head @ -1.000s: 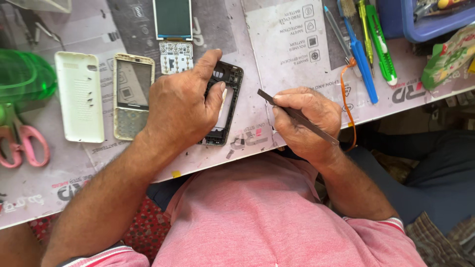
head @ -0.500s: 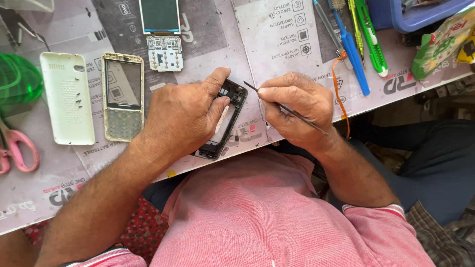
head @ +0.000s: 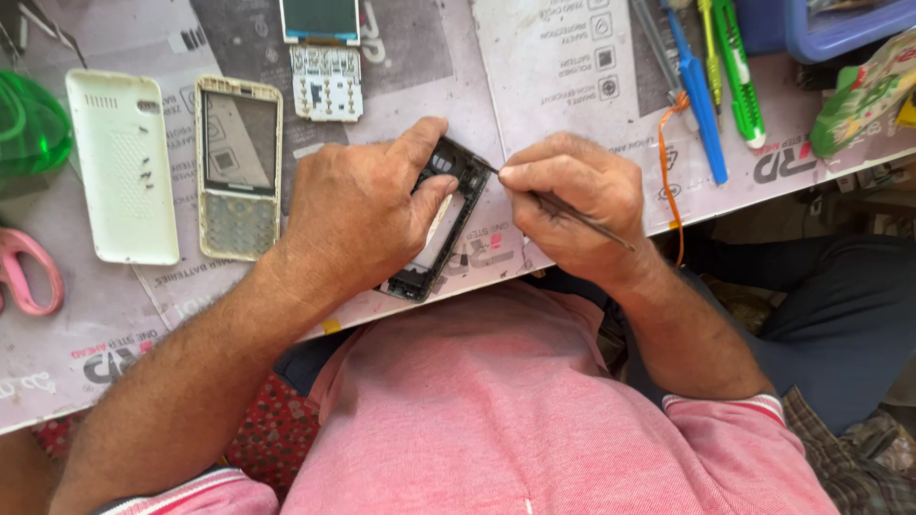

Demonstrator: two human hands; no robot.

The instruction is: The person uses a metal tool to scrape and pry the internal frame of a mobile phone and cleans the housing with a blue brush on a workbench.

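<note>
Table [head: 572, 86]: covered with flattened printed cardboard, grey-white with black and red lettering and small square icons; print runs upside down to the viewer.

Left hand [head: 358, 205]: laid over the black phone frame [head: 441, 224], which is pinned flat at the near table edge; thumb and forefinger closed round its upper end.

Right hand [head: 572, 205]: closed in a pinch on a thin dark tool [head: 582, 217], whose tip is set at the frame's top corner.

Progress, judged from the layout: the phone is already stripped. The white back cover [head: 122, 167] and the gold front bezel [head: 239, 167] are laid side by side at left, well apart from the frame; the screen with keypad board [head: 324, 52] lies above. Work on the bare frame itself appears unfinished; nothing is reassembled.

Blue tray [head: 821, 24]: top right corner. A green packet [head: 863, 95] is seen just below it.

Blue tool [head: 701, 95] and green tool [head: 737, 72]: parallel, right of centre. Orange wire [head: 666, 162] beside them.

Pink scissors [head: 29, 272]: far left edge, under a green translucent thing [head: 29, 124].
</note>
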